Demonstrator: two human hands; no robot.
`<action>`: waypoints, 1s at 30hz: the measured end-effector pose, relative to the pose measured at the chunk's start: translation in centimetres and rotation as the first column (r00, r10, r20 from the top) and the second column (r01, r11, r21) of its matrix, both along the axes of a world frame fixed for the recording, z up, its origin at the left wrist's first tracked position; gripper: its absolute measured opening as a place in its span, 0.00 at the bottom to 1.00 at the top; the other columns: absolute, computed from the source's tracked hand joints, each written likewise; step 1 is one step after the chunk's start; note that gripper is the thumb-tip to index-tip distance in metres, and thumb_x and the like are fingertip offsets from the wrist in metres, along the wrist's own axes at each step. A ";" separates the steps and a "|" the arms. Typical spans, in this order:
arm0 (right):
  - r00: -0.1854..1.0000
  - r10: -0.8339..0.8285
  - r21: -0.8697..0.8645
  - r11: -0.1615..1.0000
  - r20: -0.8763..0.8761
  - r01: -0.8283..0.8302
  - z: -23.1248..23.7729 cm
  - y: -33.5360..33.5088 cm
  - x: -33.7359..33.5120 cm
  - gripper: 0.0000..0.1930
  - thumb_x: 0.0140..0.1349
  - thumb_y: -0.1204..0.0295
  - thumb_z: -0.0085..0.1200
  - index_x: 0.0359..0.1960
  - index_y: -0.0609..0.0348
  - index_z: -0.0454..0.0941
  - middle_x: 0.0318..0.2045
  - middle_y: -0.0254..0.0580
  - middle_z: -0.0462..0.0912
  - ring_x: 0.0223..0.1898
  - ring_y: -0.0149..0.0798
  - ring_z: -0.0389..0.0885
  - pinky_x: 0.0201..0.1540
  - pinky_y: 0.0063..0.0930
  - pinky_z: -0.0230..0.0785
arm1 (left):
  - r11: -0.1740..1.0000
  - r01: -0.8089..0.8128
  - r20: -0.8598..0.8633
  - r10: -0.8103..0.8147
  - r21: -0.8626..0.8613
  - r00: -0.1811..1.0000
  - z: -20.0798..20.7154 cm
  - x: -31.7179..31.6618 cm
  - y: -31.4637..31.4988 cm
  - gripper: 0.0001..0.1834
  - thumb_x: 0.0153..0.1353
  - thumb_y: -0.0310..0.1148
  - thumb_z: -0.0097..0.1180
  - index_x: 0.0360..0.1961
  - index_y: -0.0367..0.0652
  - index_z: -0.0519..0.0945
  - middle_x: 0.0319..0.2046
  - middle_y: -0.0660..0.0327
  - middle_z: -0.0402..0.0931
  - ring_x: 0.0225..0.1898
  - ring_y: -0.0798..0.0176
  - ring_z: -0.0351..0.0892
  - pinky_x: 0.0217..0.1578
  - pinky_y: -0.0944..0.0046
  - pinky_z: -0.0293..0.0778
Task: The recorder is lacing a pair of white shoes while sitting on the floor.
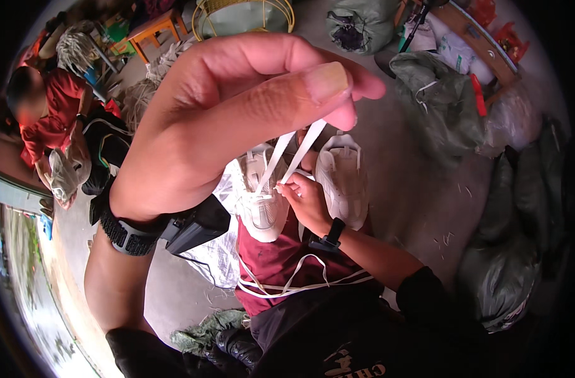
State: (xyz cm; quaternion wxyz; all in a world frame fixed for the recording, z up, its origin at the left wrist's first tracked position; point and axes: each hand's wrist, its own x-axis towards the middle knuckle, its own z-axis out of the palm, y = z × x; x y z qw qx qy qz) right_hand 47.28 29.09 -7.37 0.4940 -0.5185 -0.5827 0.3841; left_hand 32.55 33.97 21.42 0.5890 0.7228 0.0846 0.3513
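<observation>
Close to the camera, my left hand (237, 107) is raised, its thumb and fingers closed on a white shoelace (307, 146). Two strands of the lace run down taut from those fingers to a white sneaker (264, 214). Beside that shoe's lace holes, my right hand (305, 200) pinches the lace low down. A second white sneaker (343, 179) lies just right of my right hand. Both shoes rest on or by my lap, toes toward me. Loose white laces (287, 290) lie across the dark red cloth (262, 255) over my lap.
At the left sits another person (57, 113) in a red shirt, holding a clear plastic bag (67, 179). Green sacks (435, 94) and dark bags (501, 264) stand on the right. An orange stool (156, 31) and a yellow-framed basket (243, 16) are behind.
</observation>
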 end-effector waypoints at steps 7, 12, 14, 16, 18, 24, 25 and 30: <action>0.992 -0.054 0.121 0.992 0.111 0.041 -0.3 -0.2 -0.8 0.08 0.61 0.72 0.62 0.33 0.62 0.77 0.25 0.46 0.80 0.25 0.41 0.80 0.29 0.32 0.71 | 1.000 -0.001 0.023 0.001 0.008 1.000 -1.1 1.2 0.4 0.18 0.74 0.40 0.43 0.35 0.38 0.80 0.54 0.40 0.77 0.58 0.51 0.77 0.58 0.55 0.70; 0.942 -0.074 0.303 0.952 0.328 -0.031 0.1 -0.1 -1.4 0.06 0.61 0.72 0.61 0.33 0.60 0.77 0.24 0.46 0.77 0.26 0.49 0.78 0.30 0.40 0.70 | 0.999 0.036 0.010 -0.035 -0.034 0.999 -1.7 2.4 0.2 0.19 0.74 0.38 0.45 0.37 0.34 0.82 0.50 0.42 0.79 0.56 0.53 0.79 0.57 0.56 0.72; 0.937 -0.026 0.257 0.964 0.348 -0.069 0.1 -0.2 -1.0 0.06 0.61 0.72 0.61 0.34 0.60 0.78 0.25 0.47 0.78 0.27 0.50 0.79 0.31 0.40 0.71 | 0.994 0.099 -0.080 -0.102 -0.041 0.992 -2.2 2.5 0.6 0.18 0.74 0.38 0.47 0.43 0.33 0.83 0.48 0.48 0.82 0.55 0.56 0.79 0.57 0.58 0.72; 0.929 0.013 0.210 0.973 0.370 -0.097 -0.6 -0.4 -0.1 0.06 0.61 0.72 0.61 0.34 0.60 0.78 0.25 0.47 0.79 0.28 0.50 0.79 0.31 0.41 0.71 | 0.999 -0.011 -0.210 0.004 -0.035 0.978 -3.2 2.8 1.2 0.19 0.73 0.40 0.50 0.41 0.34 0.84 0.40 0.54 0.83 0.44 0.65 0.78 0.46 0.64 0.72; 0.949 0.040 0.208 0.972 0.312 -0.109 -2.6 -0.7 0.8 0.05 0.60 0.72 0.61 0.34 0.60 0.80 0.26 0.46 0.79 0.29 0.47 0.80 0.31 0.39 0.71 | 0.986 -0.164 -0.423 0.149 0.000 0.894 -4.5 3.0 2.2 0.19 0.73 0.41 0.51 0.40 0.34 0.84 0.36 0.58 0.84 0.40 0.69 0.79 0.44 0.67 0.73; 0.981 -0.035 0.272 0.962 0.192 -0.018 0.1 -0.3 1.0 0.16 0.62 0.69 0.62 0.49 0.59 0.76 0.37 0.47 0.80 0.40 0.47 0.80 0.42 0.39 0.73 | 0.924 -0.259 -0.713 0.381 0.280 0.589 -17.8 -2.8 5.4 0.13 0.71 0.33 0.51 0.38 0.36 0.84 0.29 0.59 0.84 0.30 0.69 0.82 0.32 0.67 0.77; 0.972 -0.096 0.312 0.950 0.217 0.024 0.0 -0.2 0.9 0.19 0.62 0.68 0.62 0.52 0.59 0.75 0.43 0.49 0.79 0.44 0.49 0.79 0.47 0.39 0.73 | 0.929 -0.266 -0.738 0.366 0.257 0.567 -20.4 -3.8 5.5 0.13 0.70 0.34 0.52 0.38 0.35 0.83 0.27 0.60 0.83 0.27 0.70 0.81 0.29 0.68 0.77; 0.968 0.051 0.012 0.998 0.246 -0.056 -1.5 0.2 1.8 0.35 0.70 0.57 0.52 0.74 0.53 0.53 0.67 0.60 0.65 0.67 0.58 0.66 0.65 0.45 0.61 | 0.915 -0.400 -0.773 0.285 0.043 0.567 -22.6 -2.9 4.8 0.12 0.67 0.34 0.55 0.35 0.35 0.83 0.25 0.59 0.83 0.21 0.69 0.81 0.22 0.68 0.76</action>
